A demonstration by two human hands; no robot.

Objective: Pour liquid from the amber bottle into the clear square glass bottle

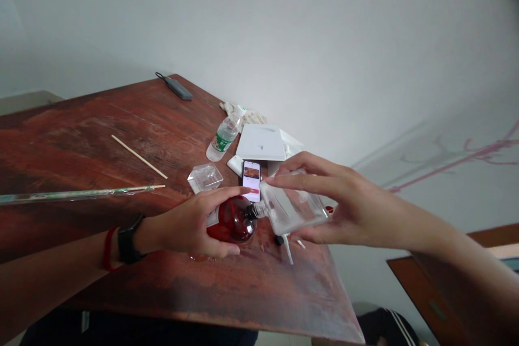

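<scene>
My left hand (190, 224) is wrapped round a rounded bottle (237, 221) of dark red liquid. The bottle lies tilted, its clear threaded neck pointing right. My right hand (344, 203) grips a clear, square-sided container (290, 211) by its edges, thumb below and fingers above. The container is tipped on its side and its left edge meets the bottle's neck; whether liquid passes between them I cannot tell. Just behind my left fingers is a lit phone (252, 173), and beside it an open clear plastic box (206, 175).
On the reddish wooden table (133, 292) are a water bottle (222, 140), a white box (261, 140), a thin wooden stick (139, 157), a wrapped stick (81, 194) and a grey device (178, 88). A black cap (279, 239) and white strip (288, 251) lie under the container. A pink rack (458, 159) stands right.
</scene>
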